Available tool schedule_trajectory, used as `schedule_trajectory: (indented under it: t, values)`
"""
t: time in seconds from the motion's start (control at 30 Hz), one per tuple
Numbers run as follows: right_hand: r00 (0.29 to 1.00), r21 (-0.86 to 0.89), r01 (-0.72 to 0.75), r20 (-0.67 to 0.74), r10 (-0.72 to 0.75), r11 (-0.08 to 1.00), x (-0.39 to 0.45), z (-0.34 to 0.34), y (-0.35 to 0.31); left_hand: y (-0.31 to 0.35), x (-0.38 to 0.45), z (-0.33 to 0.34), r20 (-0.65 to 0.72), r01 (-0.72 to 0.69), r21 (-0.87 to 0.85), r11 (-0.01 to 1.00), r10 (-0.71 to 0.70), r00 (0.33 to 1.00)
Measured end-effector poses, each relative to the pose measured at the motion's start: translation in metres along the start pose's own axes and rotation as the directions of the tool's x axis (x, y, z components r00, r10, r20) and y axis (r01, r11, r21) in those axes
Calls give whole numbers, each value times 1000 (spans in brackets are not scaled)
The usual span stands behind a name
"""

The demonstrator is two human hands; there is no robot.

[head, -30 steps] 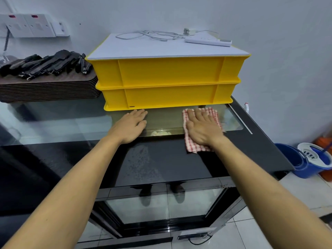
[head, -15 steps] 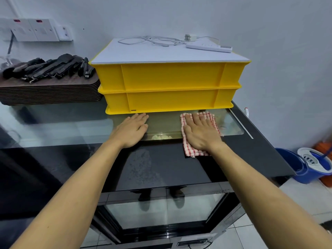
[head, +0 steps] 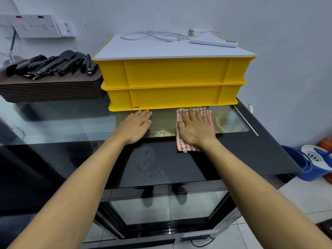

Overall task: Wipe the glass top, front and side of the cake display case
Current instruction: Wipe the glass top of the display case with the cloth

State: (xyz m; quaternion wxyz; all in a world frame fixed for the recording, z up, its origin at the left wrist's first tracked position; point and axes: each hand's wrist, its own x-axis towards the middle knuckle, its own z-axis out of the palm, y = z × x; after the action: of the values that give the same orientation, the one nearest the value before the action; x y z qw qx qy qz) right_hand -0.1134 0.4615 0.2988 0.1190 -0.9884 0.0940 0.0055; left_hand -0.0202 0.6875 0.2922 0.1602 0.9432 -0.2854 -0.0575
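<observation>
- The cake display case (head: 260, 151) stands right in front of the person, and its glass top (head: 71, 123) is the flat part under both hands.
- A red and white checked cloth (head: 206, 114) lies on the glass top, just in front of the yellow crates (head: 170, 83).
- The right hand (head: 195, 130) lies flat on the cloth with straight fingers and presses it down. It does not clench the cloth.
- The left hand (head: 134, 126) lies flat on the glass beside it, fingers straight, holding nothing.
- I think the job is only near its start. The cloth is on one small spot of the top.
- A dull, speckled patch (head: 145, 166) shows on the dark part of the top, so that part looks not clean yet.
- The crates and a stack of brown trays (head: 52, 90) cover the back of the top, so the cloth cannot reach there now.
- The front glass (head: 161, 207) is down below the arms. No cloth is on it, so it is left to do.
- The side is left to do too. It cannot be seen well from here.
</observation>
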Motion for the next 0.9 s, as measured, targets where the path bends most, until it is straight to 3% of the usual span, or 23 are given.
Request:
schedule_trajectory:
  t: [0.1, 0.2, 0.27, 0.37, 0.47, 0.53, 0.63, 0.73, 0.8, 0.9]
  values:
    - [964, -36, 265, 34, -264, 964, -37, 13, -42, -4, 0, 0, -20, -3, -91, 996, 2, 1000]
    - [896, -25, 443, 40, -442, 896, -90, 10, -21, -7, 0, 0, -93, 9, -170, 985, -25, 995]
    - [926, -51, 376, 63, -373, 925, -85, -3, 23, -6, -1, 1, -117, 13, -157, 988, -32, 993]
    - [996, -85, 85, 34, -83, 993, -37, -22, 77, 0, -2, 2, -100, 21, -114, 993, -33, 994]
    - [998, -37, -69, -18, 68, 997, 1, -14, 56, 3, -1, 1, -62, 35, -69, 997, -39, 997]
    - [1000, -18, -15, -6, 15, 1000, 5, -3, 12, 3, -2, 0, -46, 25, -52, 998, -28, 999]
    - [979, -40, 201, 37, -199, 979, -28, 11, -40, -8, -3, -5, 25, -28, -27, 999, 29, 999]
    - [923, -8, 382, 59, -381, 924, -77, 11, -27, -33, -9, -17, 113, -59, 22, 998, 56, 992]
    - [932, -37, 361, 54, -359, 932, -80, 2, 12, -43, -16, -19, 103, -41, 39, 998, 37, 994]
    - [996, -62, 88, -20, -89, 994, -45, -12, 65, -45, -22, -12, 39, -26, 76, 997, 23, 999]
